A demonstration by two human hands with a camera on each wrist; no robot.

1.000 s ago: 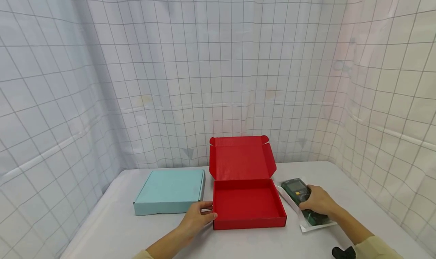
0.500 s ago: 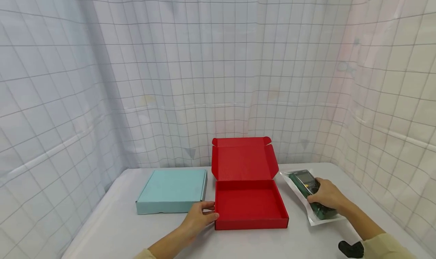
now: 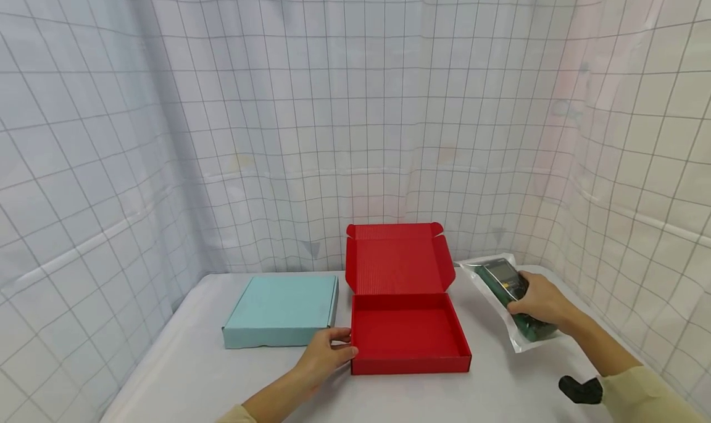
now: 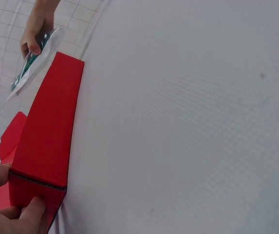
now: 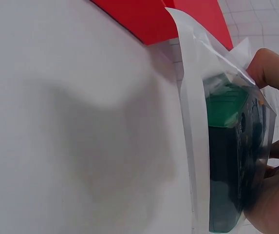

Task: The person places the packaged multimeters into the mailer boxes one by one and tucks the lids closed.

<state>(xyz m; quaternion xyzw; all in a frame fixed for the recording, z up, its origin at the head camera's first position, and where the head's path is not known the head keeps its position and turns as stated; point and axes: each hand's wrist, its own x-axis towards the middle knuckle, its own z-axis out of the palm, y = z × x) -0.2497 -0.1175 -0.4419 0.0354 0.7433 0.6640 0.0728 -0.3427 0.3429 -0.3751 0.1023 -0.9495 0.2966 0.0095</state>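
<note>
Though plain, tabletop [image 3: 189, 361] amid gridded curtains [image 3: 378, 120].

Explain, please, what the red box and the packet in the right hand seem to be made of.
The red box looks like corrugated cardboard, smooth and fairly matt: a fluted edge shows. The packet has glossy, clear film, likely plastic, since it reflects light and the device shows through; its opaque white back could be paper or plastic.

There are two boxes [image 3: 281, 302] [image 3: 411, 365], one device [image 3: 504, 282], two hands [image 3: 322, 356] [image 3: 539, 299].
</note>
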